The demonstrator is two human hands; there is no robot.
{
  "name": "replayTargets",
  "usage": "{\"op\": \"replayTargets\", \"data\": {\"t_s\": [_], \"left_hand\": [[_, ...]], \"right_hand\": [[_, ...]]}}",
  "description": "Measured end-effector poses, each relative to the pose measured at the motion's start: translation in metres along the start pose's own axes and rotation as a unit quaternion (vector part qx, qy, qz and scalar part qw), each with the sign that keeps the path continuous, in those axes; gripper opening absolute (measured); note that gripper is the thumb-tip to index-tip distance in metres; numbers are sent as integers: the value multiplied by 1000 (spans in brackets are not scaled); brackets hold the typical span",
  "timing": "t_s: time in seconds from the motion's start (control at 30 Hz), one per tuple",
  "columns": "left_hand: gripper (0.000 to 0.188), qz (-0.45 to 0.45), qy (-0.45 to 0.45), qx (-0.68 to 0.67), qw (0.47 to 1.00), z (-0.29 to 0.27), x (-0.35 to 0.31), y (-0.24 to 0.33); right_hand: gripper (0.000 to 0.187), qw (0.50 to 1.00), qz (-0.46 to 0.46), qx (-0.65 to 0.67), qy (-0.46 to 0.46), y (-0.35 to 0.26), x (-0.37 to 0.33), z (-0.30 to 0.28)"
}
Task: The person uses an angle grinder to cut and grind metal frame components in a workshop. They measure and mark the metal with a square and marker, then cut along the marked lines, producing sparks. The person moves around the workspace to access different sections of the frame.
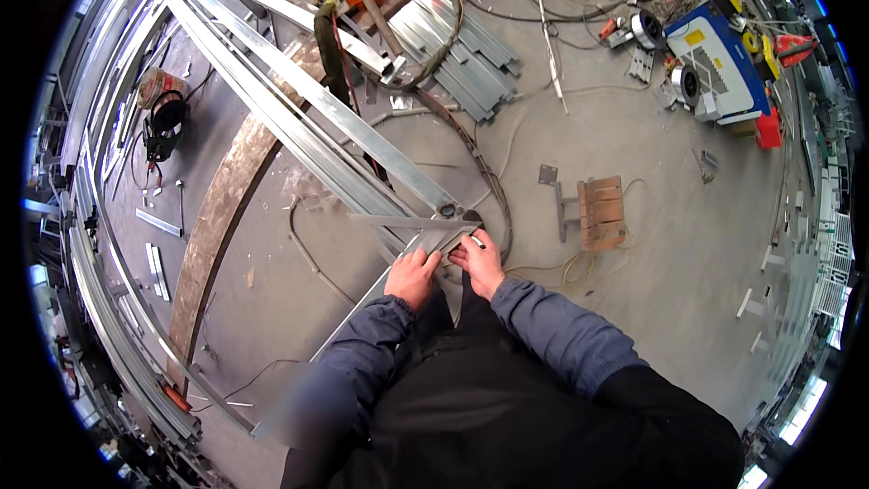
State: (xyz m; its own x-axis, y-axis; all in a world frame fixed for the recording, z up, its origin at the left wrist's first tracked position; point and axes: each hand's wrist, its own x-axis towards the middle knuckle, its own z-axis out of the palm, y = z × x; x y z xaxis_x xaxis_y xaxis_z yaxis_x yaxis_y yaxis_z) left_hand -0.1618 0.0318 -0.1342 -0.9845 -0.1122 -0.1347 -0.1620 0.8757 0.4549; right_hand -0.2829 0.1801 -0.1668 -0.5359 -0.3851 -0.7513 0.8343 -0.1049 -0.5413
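Note:
In front of my body, both hands meet at the near end of long silvery metal profiles (303, 149). A flat, pointed metal triangle, like a set square (391, 221), lies across that end. My left hand (414, 278) has its fingers closed on the triangle's near edge. Just beside it, my right hand (482, 264) is closed in a pinch, with a small dark pen-like thing (479, 242) showing at its fingers. Most of that thing is hidden. A square metal tube (362, 138) runs away from my hands to the far left, its hollow end close to the triangle.
A curved rusty beam (217, 204) passes under the profiles. Beyond lie a hammer (380, 23), stacked metal channels (466, 72) and cables. A wooden-topped stool (602, 215) stands to the right, a blue-and-white machine (720, 68) further off. A wire spool (168, 110) sits left.

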Motion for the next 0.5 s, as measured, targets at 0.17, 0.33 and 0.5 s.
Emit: {"op": "replayTargets", "data": {"t_s": [0.17,0.33,0.5], "left_hand": [[55,-19,-14,6,1000,10,17,1],[57,-34,-4,15,999,6,32,8],[59,-27,4,14,1000,12,43,5]], "right_hand": [[18,1000,14,-2,11,-8,22,-5],[18,998,26,-52,-18,-19,38,-12],[19,996,31,-78,-30,-20,46,-18]]}}
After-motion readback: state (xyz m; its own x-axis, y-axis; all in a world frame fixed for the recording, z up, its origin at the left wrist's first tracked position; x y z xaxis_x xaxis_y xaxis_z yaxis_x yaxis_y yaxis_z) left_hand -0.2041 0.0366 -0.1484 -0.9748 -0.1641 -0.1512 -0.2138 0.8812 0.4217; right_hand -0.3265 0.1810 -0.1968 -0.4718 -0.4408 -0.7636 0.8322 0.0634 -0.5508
